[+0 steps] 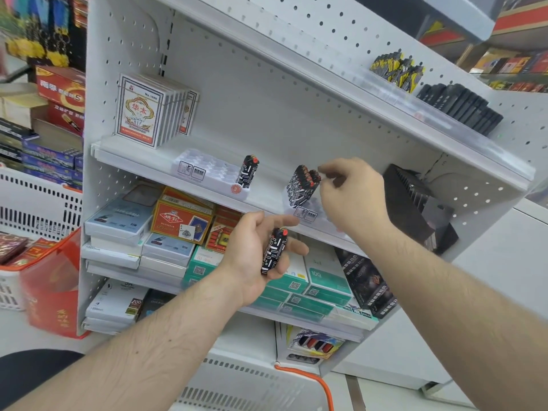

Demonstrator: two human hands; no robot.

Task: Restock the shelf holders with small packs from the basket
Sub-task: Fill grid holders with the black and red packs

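Observation:
My left hand (255,250) grips a small black, white and red patterned pack (274,251) below the middle shelf. My right hand (353,192) is raised at a clear holder (308,215) on that shelf, fingertips bent beside several matching packs (304,182) standing in it. Whether the fingers touch a pack is unclear. A second clear holder (207,170) to the left has one pack (248,171) standing in its right end and bare slots elsewhere. The white basket (255,387) with an orange handle lies below, at the bottom edge.
White pegboard shelving (267,93) tilts across the view. Playing-card boxes (142,109) stand at the shelf's left, a black rack (415,203) at its right. Boxed goods fill the lower shelves. A red bag (50,280) and white crate sit to the left.

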